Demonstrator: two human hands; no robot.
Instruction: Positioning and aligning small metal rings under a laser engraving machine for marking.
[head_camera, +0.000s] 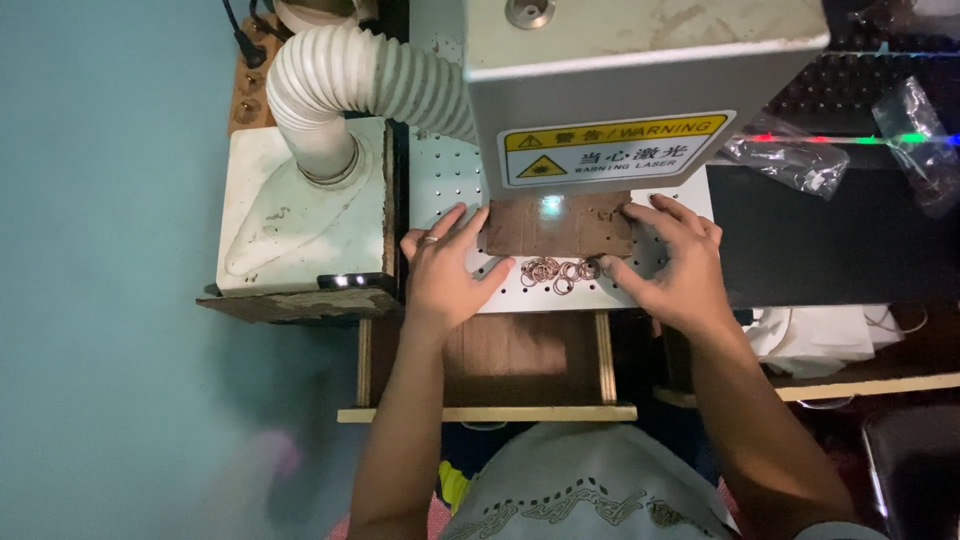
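A brown wooden board (556, 226) lies on a white perforated plate (445, 180) beneath a grey machine head (640, 70) that bears a yellow warning label. My left hand (443, 272), a ring on one finger, rests flat with its fingertips against the board's left edge. My right hand (672, 262) touches the board's right edge, fingers spread. Between my hands, just in front of the board, lies a small heap of several copper-coloured metal rings (558, 271). Neither hand grips anything.
A white ribbed hose (345, 75) runs into a white box (300, 205) on the left. To the right are a black surface (830, 245), clear plastic bags (790, 158) and a keyboard (860, 85). A wooden frame (490, 412) sits below the plate.
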